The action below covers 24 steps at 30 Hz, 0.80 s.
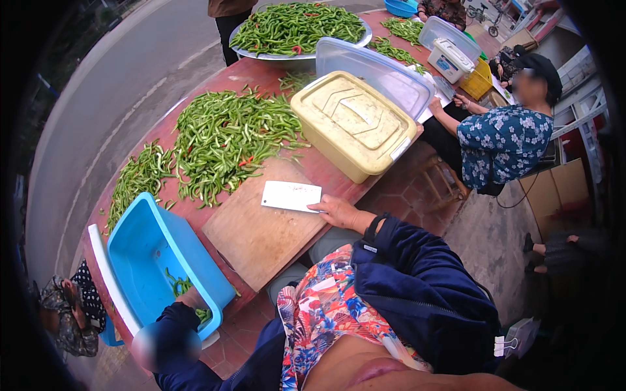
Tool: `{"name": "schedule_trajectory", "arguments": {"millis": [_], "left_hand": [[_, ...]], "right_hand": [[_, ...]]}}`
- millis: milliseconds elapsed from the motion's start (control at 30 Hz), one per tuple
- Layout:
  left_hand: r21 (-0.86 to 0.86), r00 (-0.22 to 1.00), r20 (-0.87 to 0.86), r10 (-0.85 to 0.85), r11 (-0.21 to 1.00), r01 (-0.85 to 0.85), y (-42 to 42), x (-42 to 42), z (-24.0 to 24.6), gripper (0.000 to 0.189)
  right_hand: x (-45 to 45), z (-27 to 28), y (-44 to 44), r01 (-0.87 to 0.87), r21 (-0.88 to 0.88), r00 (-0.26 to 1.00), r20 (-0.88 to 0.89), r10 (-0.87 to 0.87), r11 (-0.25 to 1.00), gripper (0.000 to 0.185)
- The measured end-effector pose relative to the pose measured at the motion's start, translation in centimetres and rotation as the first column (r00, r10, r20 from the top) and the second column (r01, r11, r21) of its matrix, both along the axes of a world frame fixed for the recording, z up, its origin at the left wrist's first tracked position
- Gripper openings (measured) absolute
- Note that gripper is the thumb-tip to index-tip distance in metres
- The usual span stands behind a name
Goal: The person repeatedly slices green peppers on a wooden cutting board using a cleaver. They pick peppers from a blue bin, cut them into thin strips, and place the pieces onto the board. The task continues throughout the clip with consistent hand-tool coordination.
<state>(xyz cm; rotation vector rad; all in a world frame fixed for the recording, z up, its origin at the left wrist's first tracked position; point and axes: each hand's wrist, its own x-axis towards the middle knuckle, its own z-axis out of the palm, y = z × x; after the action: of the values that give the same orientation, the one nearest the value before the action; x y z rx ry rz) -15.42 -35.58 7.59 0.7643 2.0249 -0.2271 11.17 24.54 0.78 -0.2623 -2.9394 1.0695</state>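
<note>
My right hand (pixel 338 211) grips the handle of a cleaver (pixel 292 195), whose broad blade lies flat over a wooden cutting board (pixel 264 234). Down inside a blue plastic tub (pixel 146 244) is my left hand (pixel 192 297), next to some green peppers (pixel 179 284). My sleeve and the tub's near wall hide most of its fingers, so its hold cannot be made out. Past the board spreads a large heap of sliced green peppers (pixel 230 137) with a few red bits, and a smaller heap (pixel 139 178) sits to its left.
A lidded yellow storage box (pixel 357 122) stands right of the heap, against a clear plastic bin (pixel 376 68). Behind is a wide metal basin (pixel 367 36) of whole peppers. A person (pixel 508 122) with a cleaver (pixel 444 87) works at the table (pixel 234 78) on the right.
</note>
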Motion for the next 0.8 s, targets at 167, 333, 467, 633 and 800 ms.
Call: {"name": "schedule_trajectory", "arguments": {"millis": [167,333,467,633,800], "left_hand": [[0.022,0.995,0.035,-0.097,0.995,0.096,2.6,-1.5,-2.6,0.037],[0.333,0.937,0.108,-0.331,0.901,0.28,7.2,-4.0,-5.7,0.038],[0.055,0.964,-0.089,-0.25,0.965,0.255,10.5,-4.9,-2.6,0.045],[0.362,0.969,-0.21,0.127,0.931,-0.043,12.3,-4.7,4.8,0.049],[0.44,0.857,-0.087,0.508,0.791,-0.425,11.8,-3.4,9.1,0.039]], "right_hand": [[0.2,0.0,0.2,0.016,0.013,0.999,-0.036,-0.015,1.0,0.044],[0.2,0.2,0.1,0.017,0.046,0.997,-0.073,-0.014,0.999,0.041],[0.1,0.4,0.0,0.02,0.069,1.0,-0.021,-0.018,0.997,0.041],[-0.1,0.1,0.5,0.002,0.073,0.999,-0.042,0.001,0.997,0.044],[-0.2,-0.5,0.8,-0.02,0.097,0.999,-0.032,0.023,0.995,0.043]]}}
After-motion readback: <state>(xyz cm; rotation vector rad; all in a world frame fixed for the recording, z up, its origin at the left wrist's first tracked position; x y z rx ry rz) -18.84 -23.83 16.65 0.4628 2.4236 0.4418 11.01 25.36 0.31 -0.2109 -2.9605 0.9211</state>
